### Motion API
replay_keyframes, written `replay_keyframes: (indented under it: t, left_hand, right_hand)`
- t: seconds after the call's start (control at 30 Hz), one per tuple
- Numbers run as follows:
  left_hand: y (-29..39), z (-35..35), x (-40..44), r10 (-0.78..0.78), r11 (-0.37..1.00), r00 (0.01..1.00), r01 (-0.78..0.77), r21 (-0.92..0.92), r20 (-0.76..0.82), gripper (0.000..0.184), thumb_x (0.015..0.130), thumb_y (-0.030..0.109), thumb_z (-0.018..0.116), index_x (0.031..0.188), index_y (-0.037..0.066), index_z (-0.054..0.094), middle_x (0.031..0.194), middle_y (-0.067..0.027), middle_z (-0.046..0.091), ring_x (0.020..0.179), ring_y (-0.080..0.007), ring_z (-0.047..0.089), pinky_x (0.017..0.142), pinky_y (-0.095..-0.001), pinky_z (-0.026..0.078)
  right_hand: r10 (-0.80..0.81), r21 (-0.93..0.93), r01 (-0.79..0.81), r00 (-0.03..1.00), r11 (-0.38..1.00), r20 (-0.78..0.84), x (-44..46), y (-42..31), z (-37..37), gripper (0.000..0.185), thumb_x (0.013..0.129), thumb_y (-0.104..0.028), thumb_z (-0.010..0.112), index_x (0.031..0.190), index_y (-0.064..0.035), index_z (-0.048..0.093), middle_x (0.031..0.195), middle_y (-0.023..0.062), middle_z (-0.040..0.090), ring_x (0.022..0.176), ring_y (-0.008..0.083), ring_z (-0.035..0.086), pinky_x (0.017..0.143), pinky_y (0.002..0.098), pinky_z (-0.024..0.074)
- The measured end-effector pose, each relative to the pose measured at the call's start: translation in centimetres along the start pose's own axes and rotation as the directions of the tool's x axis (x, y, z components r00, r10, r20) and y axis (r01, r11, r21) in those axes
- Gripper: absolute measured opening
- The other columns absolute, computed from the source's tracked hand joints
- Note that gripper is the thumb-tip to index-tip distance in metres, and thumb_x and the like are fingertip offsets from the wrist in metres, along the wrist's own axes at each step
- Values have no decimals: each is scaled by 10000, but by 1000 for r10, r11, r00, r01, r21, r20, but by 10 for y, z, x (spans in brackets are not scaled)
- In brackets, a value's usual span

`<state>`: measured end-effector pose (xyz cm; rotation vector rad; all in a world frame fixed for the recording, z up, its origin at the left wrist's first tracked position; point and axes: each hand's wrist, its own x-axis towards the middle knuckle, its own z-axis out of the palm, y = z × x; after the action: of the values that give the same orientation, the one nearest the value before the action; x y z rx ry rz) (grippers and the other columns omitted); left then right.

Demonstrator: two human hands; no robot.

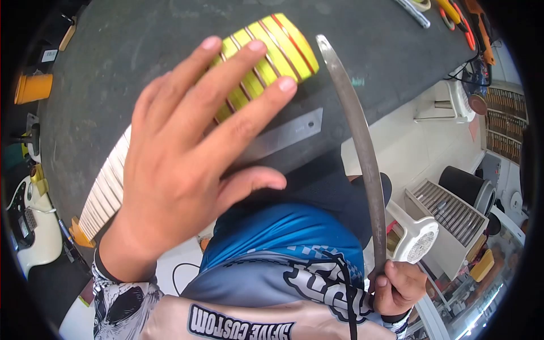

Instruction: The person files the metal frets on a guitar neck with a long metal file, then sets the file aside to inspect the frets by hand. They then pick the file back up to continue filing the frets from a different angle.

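— Gripping what?
— Gripping the file [366,150] by its lower end in a closed right hand [401,288]; resting the left hand [175,144], spread open, over the neck [269,51] without clasping it.
— Handling how?
— Probably feeling stiff and fairly heavy as a file, so best holding at that lower end. Probably feeling firm but easily scratched as a neck, so best steadying with flat fingers.
— And lying where?
— Pointing the file's tip just beside the neck's yellow end, with the right hand well apart from the neck; having the neck directly under the left hand, and the ruler [286,133] just beside the neck's near edge.
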<state>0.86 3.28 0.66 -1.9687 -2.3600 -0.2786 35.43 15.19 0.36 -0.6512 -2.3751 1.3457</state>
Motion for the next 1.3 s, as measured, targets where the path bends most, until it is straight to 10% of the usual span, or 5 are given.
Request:
replay_keyframes:
  t: [0.1,0.97,1.3]
  left_hand:
    - [0,2,-2,-1,1000,1000,1,4,-19,764,745,593,732,1353,137,657,1452,-156,562,1346,-412,506,1096,-474,406]
    - [6,2,5,-1,1000,999,2,16,-36,833,676,624,744,1311,88,686,1397,-182,601,1316,-416,532,1102,-490,420]
    - [-38,30,-6,262,958,945,-231,168,-196,865,702,637,721,1351,71,647,1400,-177,598,1313,-411,536,1108,-486,418]
  right_hand:
    - [29,16,-29,1000,999,-4,-6,3,7,339,785,28,712,1123,13,738,684,147,696,509,201,662,490,276,530]
    - [-28,-198,34,999,980,35,17,-25,19,442,807,74,617,1234,-11,694,667,124,678,506,184,635,502,272,497]
    - [-154,-182,160,987,970,46,142,-29,59,410,852,92,623,1248,21,698,677,106,671,548,125,633,530,234,483]
